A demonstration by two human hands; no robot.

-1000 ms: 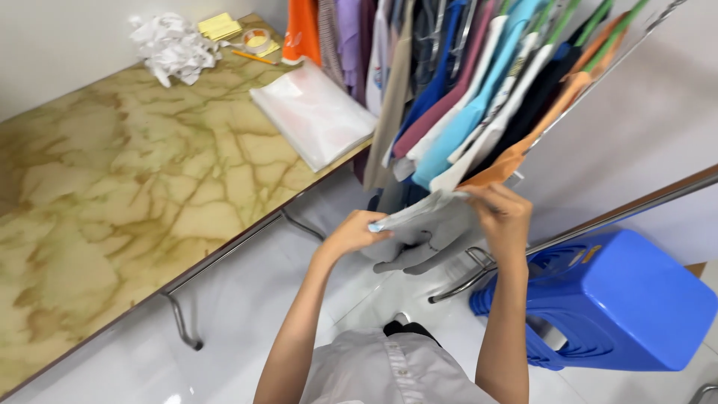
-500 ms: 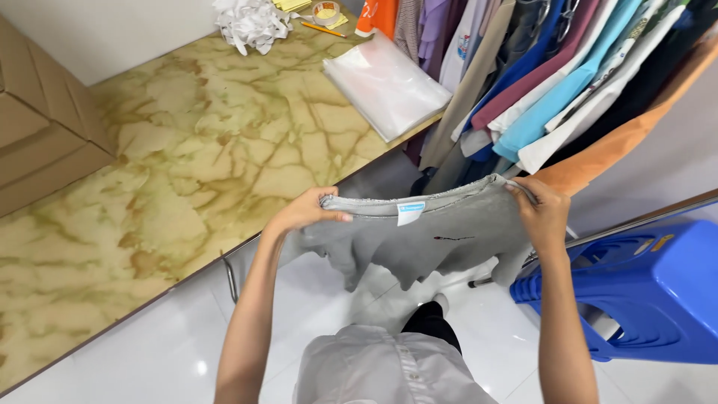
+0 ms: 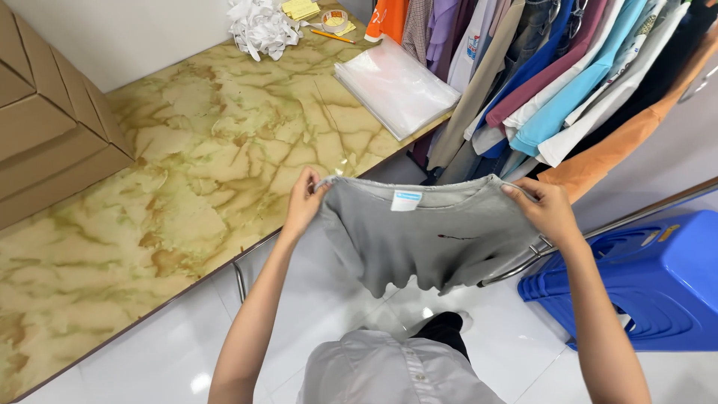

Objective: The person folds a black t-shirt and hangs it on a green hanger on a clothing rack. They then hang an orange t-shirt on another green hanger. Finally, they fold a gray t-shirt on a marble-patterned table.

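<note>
Hands stretch a grey top (image 3: 430,236) by its shoulders: left hand (image 3: 303,203) and right hand (image 3: 546,209) each pinching an edge, beside the marbled table (image 3: 172,164) carrying cardboard boxes (image 3: 45,142), contents unseen.

At the centre of the frame you hold a grey garment (image 3: 426,236) of soft, matt knit cloth with a small woven label. The table (image 3: 187,172) at left has a glossy, marble-patterned top on thin metal legs. Upper centre, the clear plastic bags (image 3: 395,86) look slick and shiny. The cardboard boxes (image 3: 52,127) are matt; the blue stool (image 3: 643,277) is smooth plastic.
</note>
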